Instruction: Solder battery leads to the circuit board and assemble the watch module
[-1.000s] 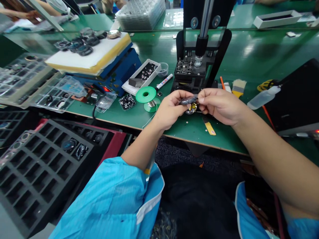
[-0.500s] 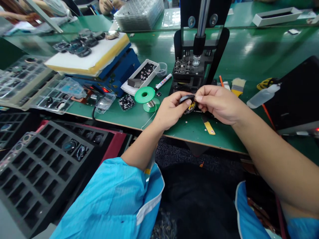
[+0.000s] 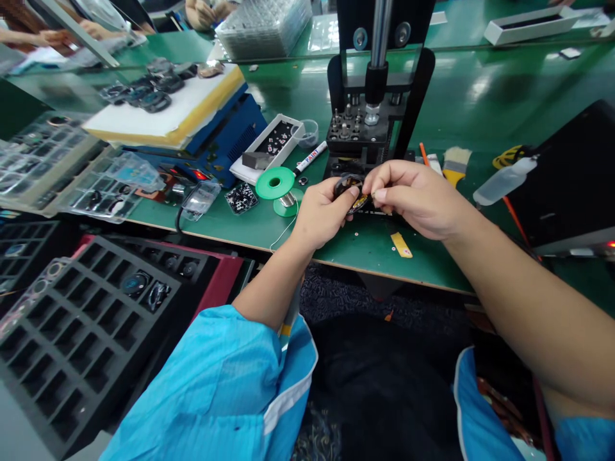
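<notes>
Green workbench (image 3: 307, 246), left hand (image 3: 323, 214) pinching round part (image 3: 349, 184), right hand's (image 3: 408, 197) hold unclear, press (image 3: 368, 121) behind.

Looks like electronics assembly workshop: long green-topped workbench (image 3: 485, 96), black metal press (image 3: 358, 131) upper centre, green solder spool (image 3: 275, 184).

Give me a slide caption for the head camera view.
Both hands, left and right, work at a small round dark part before a black press.

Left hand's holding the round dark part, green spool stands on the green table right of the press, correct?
No: the head view shows the green spool left of the press, on the green table; the left hand does hold the round dark part.
</notes>
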{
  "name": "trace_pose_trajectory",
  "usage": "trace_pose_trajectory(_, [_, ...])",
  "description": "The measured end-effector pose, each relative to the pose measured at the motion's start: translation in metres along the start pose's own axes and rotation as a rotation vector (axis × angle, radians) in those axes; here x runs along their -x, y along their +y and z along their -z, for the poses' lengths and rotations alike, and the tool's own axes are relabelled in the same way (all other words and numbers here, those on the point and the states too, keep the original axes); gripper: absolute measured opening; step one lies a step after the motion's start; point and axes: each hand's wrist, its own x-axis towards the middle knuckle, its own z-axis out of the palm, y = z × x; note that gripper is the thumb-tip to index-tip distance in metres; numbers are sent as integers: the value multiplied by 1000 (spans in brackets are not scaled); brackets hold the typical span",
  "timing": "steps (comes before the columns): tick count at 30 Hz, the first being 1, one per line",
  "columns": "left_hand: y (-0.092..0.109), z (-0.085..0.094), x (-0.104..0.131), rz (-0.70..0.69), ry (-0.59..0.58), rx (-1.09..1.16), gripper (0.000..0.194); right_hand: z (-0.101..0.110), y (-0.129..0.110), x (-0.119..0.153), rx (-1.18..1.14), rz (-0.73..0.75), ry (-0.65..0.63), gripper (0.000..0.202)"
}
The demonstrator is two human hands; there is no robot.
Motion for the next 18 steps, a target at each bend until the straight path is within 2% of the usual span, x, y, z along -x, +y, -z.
trace_pose_trajectory(9, [-4,4,-1,-86,-24,83,29,-1,2,-3,52,20,112,20])
trace_pose_trajectory(14, [-5,5,-1,-14,-104,205,37,-1,3,-3,46,-36,70,20])
trace_pose_trajectory(18, [-6,7,-2,-10,-131,229,37,-1,3,-3,-33,-46,59,29])
